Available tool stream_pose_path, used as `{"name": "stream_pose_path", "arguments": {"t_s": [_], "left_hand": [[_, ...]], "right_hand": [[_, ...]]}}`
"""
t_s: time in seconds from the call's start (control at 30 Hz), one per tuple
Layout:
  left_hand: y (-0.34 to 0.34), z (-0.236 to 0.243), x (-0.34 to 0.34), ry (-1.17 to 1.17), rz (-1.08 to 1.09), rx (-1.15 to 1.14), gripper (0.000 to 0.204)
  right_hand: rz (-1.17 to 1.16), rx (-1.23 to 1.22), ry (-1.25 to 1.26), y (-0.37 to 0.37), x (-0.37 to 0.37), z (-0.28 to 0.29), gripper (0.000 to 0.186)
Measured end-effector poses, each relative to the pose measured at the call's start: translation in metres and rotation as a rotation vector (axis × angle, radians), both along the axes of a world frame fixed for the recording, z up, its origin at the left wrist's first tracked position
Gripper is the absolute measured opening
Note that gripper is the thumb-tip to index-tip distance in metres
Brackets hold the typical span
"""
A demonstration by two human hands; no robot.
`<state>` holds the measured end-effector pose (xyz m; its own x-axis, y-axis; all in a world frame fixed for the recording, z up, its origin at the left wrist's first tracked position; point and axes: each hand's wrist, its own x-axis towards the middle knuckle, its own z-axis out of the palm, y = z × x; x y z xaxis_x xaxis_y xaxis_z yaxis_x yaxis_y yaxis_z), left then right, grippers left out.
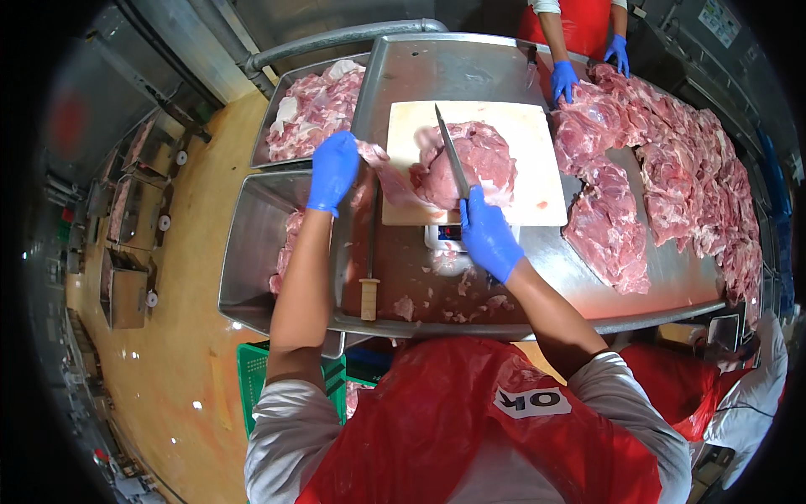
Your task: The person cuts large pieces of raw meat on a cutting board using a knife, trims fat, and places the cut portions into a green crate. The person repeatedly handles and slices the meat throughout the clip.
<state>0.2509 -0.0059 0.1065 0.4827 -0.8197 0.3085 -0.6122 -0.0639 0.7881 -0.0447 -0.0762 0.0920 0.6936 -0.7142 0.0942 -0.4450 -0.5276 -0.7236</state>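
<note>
A large pink piece of raw meat (491,164) lies on a white cutting board (539,160) in front of me. My right hand (489,237), in a blue glove, is wrapped round the handle of a knife (451,149). The long blade points away from me and crosses over the meat. At the board's left side my left hand (334,172), also gloved in blue, is closed on a strip of meat (393,178). This strip stretches from my fingers toward the large piece; whether it is still joined there I cannot tell.
Under the board's near edge a white device (443,238) partly shows. A wooden-handled rod (368,298) and scraps (405,308) lie on the metal table (537,294). Metal bins (239,252) of meat stand left. Meat slabs (680,176) and a co-worker's gloved hands (564,81) are right.
</note>
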Motion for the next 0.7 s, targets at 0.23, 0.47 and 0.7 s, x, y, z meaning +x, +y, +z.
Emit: {"name": "stream_pose_path", "arguments": {"t_s": [0.23, 0.47, 0.7], "left_hand": [[-0.001, -0.050, -0.103, -0.546, -0.145, 0.090, 0.066], [-0.009, -0.071, -0.103, -0.490, -0.105, -0.136, 0.018], [0.000, -0.076, -0.086, -0.482, -0.171, -0.131, 0.022]], "right_hand": [[-0.072, -0.139, 0.030, -0.042, 0.014, 0.004, 0.017], [0.021, -0.093, 0.067, -0.006, 0.047, 0.022, 0.024], [0.100, -0.030, 0.387, 0.011, 0.051, -0.008, 0.027]]}}
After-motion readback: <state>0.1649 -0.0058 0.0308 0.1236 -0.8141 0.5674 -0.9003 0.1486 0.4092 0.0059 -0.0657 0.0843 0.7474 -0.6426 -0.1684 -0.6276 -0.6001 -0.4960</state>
